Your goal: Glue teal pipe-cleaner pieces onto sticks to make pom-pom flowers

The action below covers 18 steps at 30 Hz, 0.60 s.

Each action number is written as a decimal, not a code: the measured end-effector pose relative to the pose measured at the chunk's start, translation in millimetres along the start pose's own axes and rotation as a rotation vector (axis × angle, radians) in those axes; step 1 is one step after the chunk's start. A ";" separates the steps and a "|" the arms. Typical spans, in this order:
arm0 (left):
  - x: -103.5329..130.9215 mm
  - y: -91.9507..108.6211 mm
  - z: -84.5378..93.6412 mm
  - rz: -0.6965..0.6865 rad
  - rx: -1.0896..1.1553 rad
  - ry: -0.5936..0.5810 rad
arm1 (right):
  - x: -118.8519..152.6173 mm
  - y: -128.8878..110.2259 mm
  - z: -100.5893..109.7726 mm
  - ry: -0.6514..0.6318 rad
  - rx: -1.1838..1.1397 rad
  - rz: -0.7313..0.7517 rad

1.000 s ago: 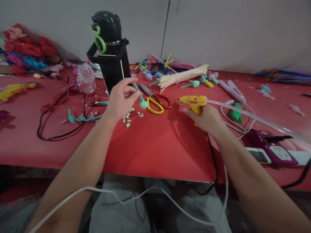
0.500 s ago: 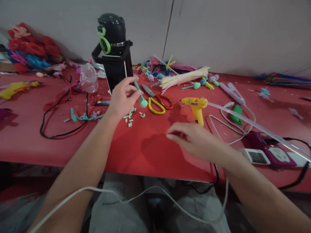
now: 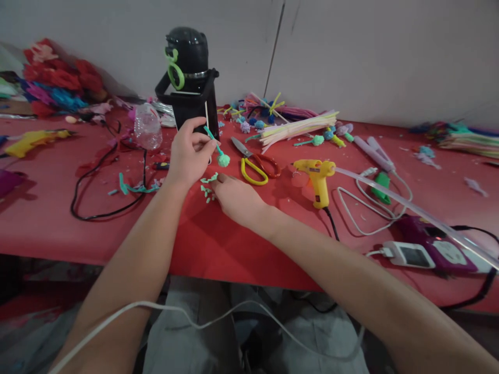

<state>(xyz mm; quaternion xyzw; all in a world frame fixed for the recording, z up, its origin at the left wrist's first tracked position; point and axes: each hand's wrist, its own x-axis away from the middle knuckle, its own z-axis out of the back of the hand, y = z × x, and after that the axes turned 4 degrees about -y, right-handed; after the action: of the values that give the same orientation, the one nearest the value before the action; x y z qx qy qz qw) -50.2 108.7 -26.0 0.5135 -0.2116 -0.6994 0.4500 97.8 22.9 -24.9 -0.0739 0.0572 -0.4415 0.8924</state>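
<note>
The green ball-tipped stem (image 3: 223,159) is held over the red table (image 3: 226,254), pinched btwn thumb & fingers of the L hand (image 3: 191,156). Just below, the small green bits (image 3: 206,190) are touched or nearly so by the R hand (image 3: 238,200); its fingers are bunched narrow, but whether a bit is gripped can't be told. Just changed: R hand has been brought over from in front of the glue gun (image 3: 317,176), so work has apparently been switched from gun to bits. Vs. 1 s ago: gun was gripped by R hand then; now it's left untouched, nozzle twd L. Stem has been kept in L hand throughout. Scissors (image 3: 247,152) are left lying btwn ball & gun.
</note>
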 end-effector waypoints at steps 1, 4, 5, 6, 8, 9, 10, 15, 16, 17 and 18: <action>0.2 0.6 -0.5 0.001 -0.004 0.000 | 1.8 2.6 0.8 0.002 0.024 0.003; 1.9 5.5 -2.8 -0.001 -0.006 -0.010 | 13.3 16.8 4.5 0.013 -0.044 -0.012; 3.1 8.0 -4.1 0.000 -0.003 -0.023 | 19.1 23.3 6.2 0.023 -0.126 -0.022; 4.6 10.7 -5.6 0.001 -0.002 -0.037 | 25.7 30.3 8.0 0.041 -0.223 -0.032; 8.1 15.9 -9.4 -0.001 -0.003 -0.065 | 39.6 45.0 10.8 0.113 -0.404 -0.025; 10.1 18.0 -11.5 -0.001 -0.004 -0.078 | 46.3 52.1 11.3 0.164 -0.460 -0.014; 11.9 19.7 -13.7 0.001 -0.003 -0.091 | 52.5 58.8 11.1 0.212 -0.496 -0.004; 18.2 24.4 -22.7 0.025 0.038 -0.153 | 69.3 79.9 4.7 0.376 -0.654 -0.077; 18.8 25.2 -23.7 0.027 0.045 -0.160 | 70.0 81.6 3.9 0.389 -0.704 -0.097; 19.2 26.1 -24.5 0.030 0.052 -0.166 | 70.1 82.8 3.7 0.401 -0.754 -0.110; 19.4 27.1 -25.0 0.034 0.060 -0.173 | 69.9 83.5 3.8 0.412 -0.802 -0.115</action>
<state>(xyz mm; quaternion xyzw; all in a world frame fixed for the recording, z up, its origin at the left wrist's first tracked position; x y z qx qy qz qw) -17.7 82.7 -25.4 0.4608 -0.2793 -0.7266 0.4263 205.7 17.6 -39.0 -0.3274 0.3958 -0.4389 0.7372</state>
